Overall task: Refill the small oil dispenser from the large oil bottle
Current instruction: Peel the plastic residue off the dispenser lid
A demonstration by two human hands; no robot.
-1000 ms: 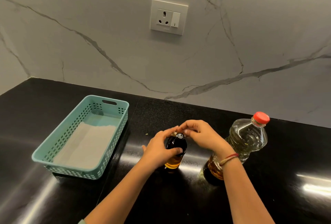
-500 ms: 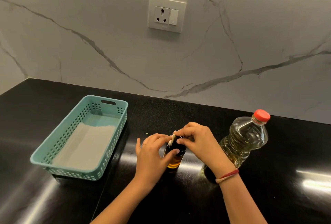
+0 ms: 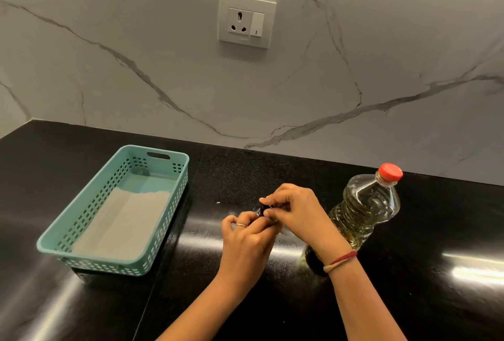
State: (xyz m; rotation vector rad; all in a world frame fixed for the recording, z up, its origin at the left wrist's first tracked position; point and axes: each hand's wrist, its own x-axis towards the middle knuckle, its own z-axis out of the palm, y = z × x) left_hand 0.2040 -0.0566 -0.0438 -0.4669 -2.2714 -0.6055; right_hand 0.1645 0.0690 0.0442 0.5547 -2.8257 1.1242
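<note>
Black stone counter [image 3: 436,231] runs under a veined marble wall [image 3: 136,40] with a socket [image 3: 246,20] set in it, and you are working near the middle of it. Your left hand [image 3: 245,239] is curled round the dispenser [image 3: 264,208], which sits between your two hands; only its dark top shows. Your right hand [image 3: 297,215] pinches that top between thumb and forefinger. Whether the top is loose, or already coming away, I cannot tell, since your fingers cover the join. How much oil the dispenser holds is hidden too.

By the look of it you are at the opening step, so the task has barely begun. The bottle [image 3: 365,209] stands on the counter just beside your right wrist, about three-quarters full, with its red cap [image 3: 390,172] on. I would judge that no oil has been poured.

What is left is to get the dispenser's top off, uncap the bottle, pour, and close both. A teal basket [image 3: 109,267] with a pale liner sits well apart on your left.
</note>
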